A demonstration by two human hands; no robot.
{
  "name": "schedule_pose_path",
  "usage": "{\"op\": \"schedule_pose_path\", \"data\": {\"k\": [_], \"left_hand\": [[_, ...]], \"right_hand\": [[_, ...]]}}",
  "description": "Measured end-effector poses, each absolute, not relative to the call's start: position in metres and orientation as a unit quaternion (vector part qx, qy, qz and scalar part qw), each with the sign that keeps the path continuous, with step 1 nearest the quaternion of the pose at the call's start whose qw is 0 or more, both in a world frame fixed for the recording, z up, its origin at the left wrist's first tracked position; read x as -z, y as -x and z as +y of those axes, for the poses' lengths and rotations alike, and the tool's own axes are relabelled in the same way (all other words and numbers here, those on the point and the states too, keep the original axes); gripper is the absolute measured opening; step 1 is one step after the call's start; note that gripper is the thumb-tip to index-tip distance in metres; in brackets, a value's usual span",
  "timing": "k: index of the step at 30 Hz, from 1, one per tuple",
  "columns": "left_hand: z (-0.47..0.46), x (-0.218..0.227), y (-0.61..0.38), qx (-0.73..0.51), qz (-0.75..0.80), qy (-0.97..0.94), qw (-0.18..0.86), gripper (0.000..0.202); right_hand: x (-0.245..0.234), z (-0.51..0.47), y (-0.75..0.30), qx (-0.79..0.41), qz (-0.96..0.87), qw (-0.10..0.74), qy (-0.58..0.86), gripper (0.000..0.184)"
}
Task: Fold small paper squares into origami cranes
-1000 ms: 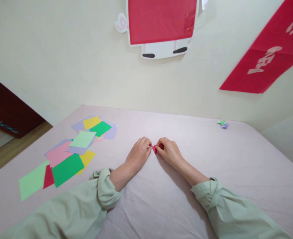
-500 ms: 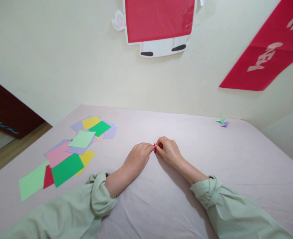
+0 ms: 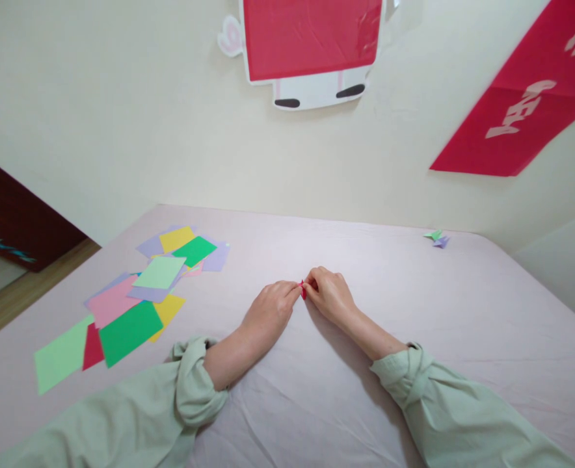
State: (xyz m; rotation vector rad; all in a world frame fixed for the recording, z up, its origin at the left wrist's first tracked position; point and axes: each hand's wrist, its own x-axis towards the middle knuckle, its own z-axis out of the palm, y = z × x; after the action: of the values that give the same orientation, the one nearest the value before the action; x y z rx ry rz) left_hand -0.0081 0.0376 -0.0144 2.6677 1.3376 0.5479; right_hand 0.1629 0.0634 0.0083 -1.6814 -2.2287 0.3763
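Note:
A small piece of folded red paper (image 3: 304,292) is pinched between my two hands, just above or on the pale sheet. My left hand (image 3: 274,308) grips it from the left, fingers pressed together at its edge. From the right, my right hand (image 3: 330,294) pinches it between thumb and forefinger, the other fingers curled. Most of the paper is covered by fingertips, so its exact folded shape cannot be made out.
Loose coloured paper sheets (image 3: 131,333) lie overlapping on the left of the pale-covered surface (image 3: 365,403). A green folded paper piece (image 3: 434,234) and a purple one (image 3: 441,242) rest at the far right. A wall with red decorations (image 3: 311,39) stands behind.
Both hands stay at nearly the same place, still pinching the red paper. The view has shifted very slightly; the loose sheets and folded pieces have not moved.

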Motion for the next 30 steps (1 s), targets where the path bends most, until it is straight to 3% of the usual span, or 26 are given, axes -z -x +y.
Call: {"op": "schedule_pose_path", "data": {"k": [8,30], "left_hand": [[0.036,0.014,0.008,-0.188,0.444,-0.873,0.078,0.044],[0.035,0.010,0.005,-0.163,0.452,-0.876,0.050,0.032]], "right_hand": [[-0.002,0.064,-0.167,-0.140,-0.788,0.186,0.570,0.010],[0.002,0.059,-0.172,-0.162,-0.772,0.254,0.559,0.011]]}}
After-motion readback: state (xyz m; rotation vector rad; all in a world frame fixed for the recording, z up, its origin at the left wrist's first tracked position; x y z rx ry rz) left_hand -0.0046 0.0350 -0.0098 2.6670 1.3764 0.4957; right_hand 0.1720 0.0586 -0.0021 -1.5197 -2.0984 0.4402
